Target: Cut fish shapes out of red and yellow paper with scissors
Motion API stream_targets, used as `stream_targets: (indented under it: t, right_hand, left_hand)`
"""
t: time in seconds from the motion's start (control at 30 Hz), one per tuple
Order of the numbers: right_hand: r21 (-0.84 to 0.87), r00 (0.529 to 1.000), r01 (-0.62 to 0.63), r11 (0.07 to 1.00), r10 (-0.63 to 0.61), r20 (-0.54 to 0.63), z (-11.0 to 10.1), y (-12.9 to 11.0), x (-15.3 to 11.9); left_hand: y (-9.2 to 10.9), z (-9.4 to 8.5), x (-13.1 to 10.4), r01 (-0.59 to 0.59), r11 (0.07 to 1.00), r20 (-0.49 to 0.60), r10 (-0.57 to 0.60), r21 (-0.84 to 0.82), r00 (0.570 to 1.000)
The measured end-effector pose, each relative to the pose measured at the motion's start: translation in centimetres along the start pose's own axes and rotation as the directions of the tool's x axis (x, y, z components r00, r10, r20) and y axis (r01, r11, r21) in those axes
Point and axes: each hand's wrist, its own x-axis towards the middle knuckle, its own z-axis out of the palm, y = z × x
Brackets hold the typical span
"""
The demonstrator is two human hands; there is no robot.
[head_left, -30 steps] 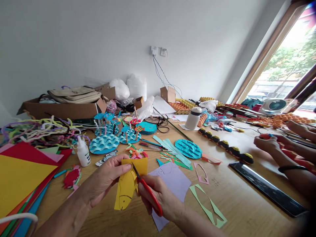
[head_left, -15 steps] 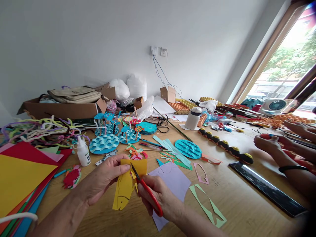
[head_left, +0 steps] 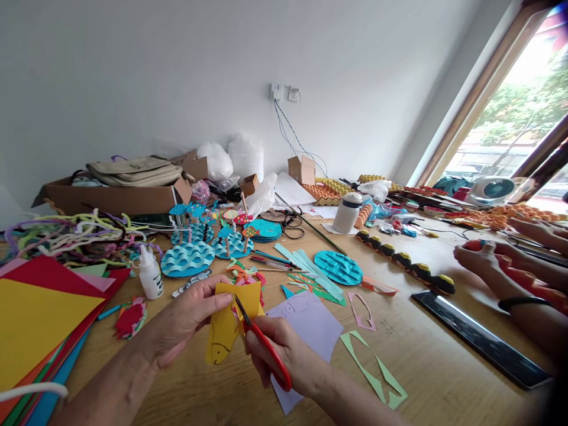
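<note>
A sheet of yellow paper (head_left: 224, 337) with a fish outline drawn on it hangs from the thumb and fingers of my left hand (head_left: 195, 313). Red-handled scissors (head_left: 273, 355) are in my right hand (head_left: 288, 355), their dark blades against the paper's upper part. Under my right hand lies a purple sheet (head_left: 310, 322) with a fish drawn near its top edge. Light green paper offcuts (head_left: 373, 367) and a pink offcut (head_left: 361, 310) are to the right. The fingertips of my right hand are partly hidden behind the paper.
A glue bottle (head_left: 151, 275) stands left of my hands, near stacked coloured paper (head_left: 44, 313). Blue wavy discs (head_left: 187, 258), pens (head_left: 270, 264) and a white bottle (head_left: 347, 214) sit beyond. At right are a black glossy bar (head_left: 479, 337) and another person's hands (head_left: 479, 260).
The yellow paper has tilted and its lower end has risen a little. Both my hands have shifted only slightly. At the right, the other person's hands have moved a little.
</note>
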Motion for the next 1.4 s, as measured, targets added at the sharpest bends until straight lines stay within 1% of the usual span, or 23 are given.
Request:
stream_targets:
  t: [0.1,0.17,0.23,0.3,0.33,0.37,0.43,0.47,0.5,0.53,0.67,0.77,0.8,0.87,0.93,0.97,1.07,1.13,1.23,1.3,1.4]
  right_hand:
    - [-0.020,0.999,-0.042,0.999,0.042,0.019,-0.2,0.1,0.0]
    - [-0.024,0.998,-0.060,0.998,0.060,0.004,-0.3,0.1,0.0]
    - [0.012,0.998,-0.036,0.999,0.037,-0.055,-0.4,0.1,0.1]
    - [0.062,0.985,0.056,0.996,-0.045,-0.167,-0.5,0.1,0.1]
    - [0.079,0.966,0.119,0.990,-0.096,-0.242,-0.5,0.1,0.1]
    - [0.079,0.935,0.181,0.980,-0.146,-0.322,-0.6,0.0,0.2]
    - [0.044,0.863,0.269,0.962,-0.221,-0.454,-0.9,-0.1,0.2]
    - [0.024,0.838,0.291,0.957,-0.242,-0.489,-1.0,-0.1,0.3]
    - [0.004,0.825,0.298,0.955,-0.255,-0.505,-1.1,-0.2,0.4]
    - [-0.017,0.824,0.296,0.955,-0.265,-0.501,-1.3,-0.2,0.4]
    - [-0.139,0.859,0.243,0.960,-0.279,-0.429,-1.6,0.2,0.7]
    - [-0.193,0.848,0.243,0.951,-0.305,-0.433,-1.6,0.6,0.9]
    - [-0.178,0.851,0.254,0.951,-0.307,-0.425,-1.6,0.7,1.0]
    - [-0.115,0.885,0.257,0.960,-0.281,-0.370,-1.5,0.8,1.0]
    - [-0.057,0.919,0.231,0.971,-0.237,-0.316,-1.4,0.9,1.1]
    - [-0.045,0.924,0.218,0.975,-0.221,-0.312,-1.4,1.0,1.2]
    - [-0.042,0.906,0.224,0.974,-0.224,-0.360,-1.5,1.2,1.4]
    - [-0.059,0.879,0.248,0.967,-0.250,-0.406,-1.7,1.4,1.5]
    - [-0.102,0.840,0.217,0.971,-0.239,-0.488,-1.9,1.4,1.5]
    - [-0.093,0.829,0.198,0.976,-0.217,-0.515,-2.0,1.3,1.5]
    - [-0.081,0.817,0.215,0.973,-0.225,-0.531,-1.9,1.1,1.4]
  left_hand:
    - [0.1,-0.3,0.1,0.004,1.000,-0.005,-0.004,-0.023,1.000]
    - [0.1,-0.5,0.3,0.008,0.998,-0.020,-0.009,-0.059,1.000]
    - [0.2,-0.7,0.5,0.013,0.998,-0.043,-0.016,-0.067,0.999]
    - [0.2,-0.7,0.6,0.019,0.999,-0.058,-0.021,-0.025,0.998]
    - [0.2,-0.6,0.6,0.017,1.000,-0.059,-0.016,0.011,0.998]
    - [0.3,-0.5,0.5,0.013,0.998,-0.051,-0.010,0.056,0.999]
    - [0.4,-0.2,0.3,0.013,0.991,-0.021,-0.010,0.135,1.000]
    - [0.4,-0.1,0.1,0.017,0.986,-0.002,-0.017,0.164,1.000]
    - [0.5,0.1,0.0,0.021,0.981,0.018,-0.025,0.195,1.000]
    - [0.5,0.3,-0.1,0.026,0.974,0.039,-0.036,0.227,0.999]
    - [0.4,0.8,-0.3,0.015,0.940,0.086,-0.047,0.340,0.995]
    - [0.1,0.9,-0.1,0.000,0.929,0.093,-0.037,0.370,0.995]
    - [0.0,1.0,-0.1,-0.007,0.925,0.095,-0.031,0.380,0.995]
    - [-0.1,1.0,-0.1,-0.017,0.921,0.088,-0.019,0.389,0.996]
    - [0.0,0.9,-0.1,0.002,0.930,0.074,-0.031,0.368,0.997]
    - [0.1,0.9,-0.1,0.021,0.940,0.065,-0.045,0.339,0.997]
    - [0.2,0.5,-0.1,0.061,0.977,0.046,-0.071,0.202,0.996]
    - [0.2,0.0,0.1,0.035,0.988,0.015,-0.038,0.152,0.999]
    - [0.0,-0.5,0.4,-0.028,0.983,-0.040,0.036,0.182,0.999]
    - [-0.2,-0.7,0.6,-0.057,0.977,-0.055,0.070,0.205,0.996]
    - [-0.6,-0.9,1.0,-0.081,0.963,-0.060,0.100,0.258,0.993]
